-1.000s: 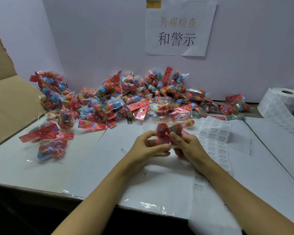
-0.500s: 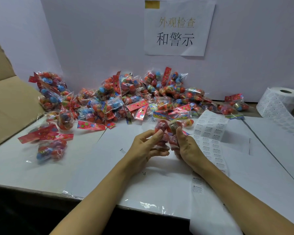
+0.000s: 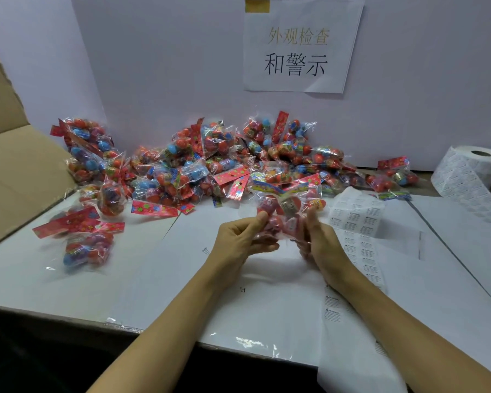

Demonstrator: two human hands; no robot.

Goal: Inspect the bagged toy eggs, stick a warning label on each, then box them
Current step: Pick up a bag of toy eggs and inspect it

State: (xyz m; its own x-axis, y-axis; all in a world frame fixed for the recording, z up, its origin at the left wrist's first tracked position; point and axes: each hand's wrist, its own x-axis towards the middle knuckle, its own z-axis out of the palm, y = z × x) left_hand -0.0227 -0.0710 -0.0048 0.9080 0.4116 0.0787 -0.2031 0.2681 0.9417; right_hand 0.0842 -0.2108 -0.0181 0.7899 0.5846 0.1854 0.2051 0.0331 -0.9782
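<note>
held bag: a clear crinkly plastic bag of red and orange toy eggs [image 3: 281,219] is lifted just above the white paper-covered table [image 3: 159,279], between both hands, in front of the heap.
left hand: the left hand [image 3: 238,242] pinches the bag's left side, thumb and forefinger curled onto it.
right hand: the right hand [image 3: 321,245] grips the bag's right side with curled fingers; motion blur hides the exact finger placing.
step in hand: this looks like inspection, the bag being turned or felt over before a label goes on. i cannot tell whether it already carries one.
labels: a loose white strip of printed warning labels [image 3: 357,222] lies just beside the right hand, trailing from a white label roll [image 3: 471,171] at the far right.
stock: a big heap of bagged red and blue toy eggs with red header cards [image 3: 224,165] sits against the back wall; a few bags [image 3: 85,245] lie apart at the left.
box: a brown cardboard box flap [image 3: 20,171] stands at the left edge.
next move: likely the right hand lets go to peel one label off the strip while the left hand keeps the bag steady and flat enough for it to stick.
sign: a white paper sign with chinese characters [image 3: 301,46] hangs on the wall.
</note>
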